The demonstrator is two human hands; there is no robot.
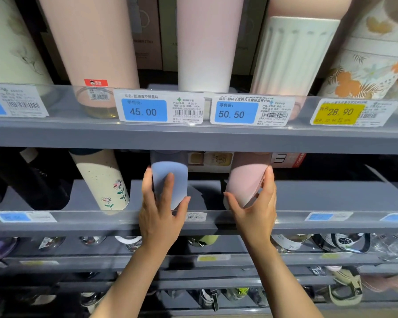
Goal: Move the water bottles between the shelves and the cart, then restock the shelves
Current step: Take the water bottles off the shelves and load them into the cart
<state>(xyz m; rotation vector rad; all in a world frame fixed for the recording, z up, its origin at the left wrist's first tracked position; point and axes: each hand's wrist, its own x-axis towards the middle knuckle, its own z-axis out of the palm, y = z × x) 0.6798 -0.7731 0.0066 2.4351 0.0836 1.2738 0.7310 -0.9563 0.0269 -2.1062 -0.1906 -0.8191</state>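
On the middle shelf (331, 193) my left hand (160, 212) grips a pale blue bottle (170, 177), fingers and thumb curled round its lower body. My right hand (255, 207) grips a pink bottle (248, 177) next to it in the same way. Both bottles stand behind the shelf's clear front rail (216, 218), and their tops are hidden by the shelf above. A cream bottle with painted flowers (104, 180) stands to the left of the blue one.
The upper shelf (193, 134) carries tall pink bottles (90, 42), a ribbed white one (292, 56) and a floral one (365, 65), with price tags 45.00 (145, 110), 50.50 (236, 113) and 28.90 (338, 113). Dark bottles (32, 180) stand at the left. Lower shelves (216, 260) hold more bottles and lids.
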